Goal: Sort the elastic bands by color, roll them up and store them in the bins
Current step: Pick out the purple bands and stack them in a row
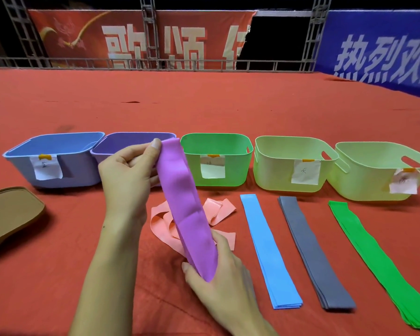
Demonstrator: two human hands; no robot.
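Five bins stand in a row: one blue (56, 151), one purple (121, 144), one green (216, 146), two pale green (291, 151) (383, 161); five band colours: purple (184, 209), pink (160, 224), blue (269, 251), grey (313, 253), green (374, 260); two hands (126, 175) (223, 272); one brown lid (10, 212).

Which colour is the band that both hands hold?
Purple band, seen in the head view.

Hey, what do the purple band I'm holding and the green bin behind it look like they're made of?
The purple band looks like thin matte rubber or latex: it bends and ripples softly between the left hand and right hand. The green bin looks like smooth moulded plastic, judging by its rigid rolled rim and slight sheen.
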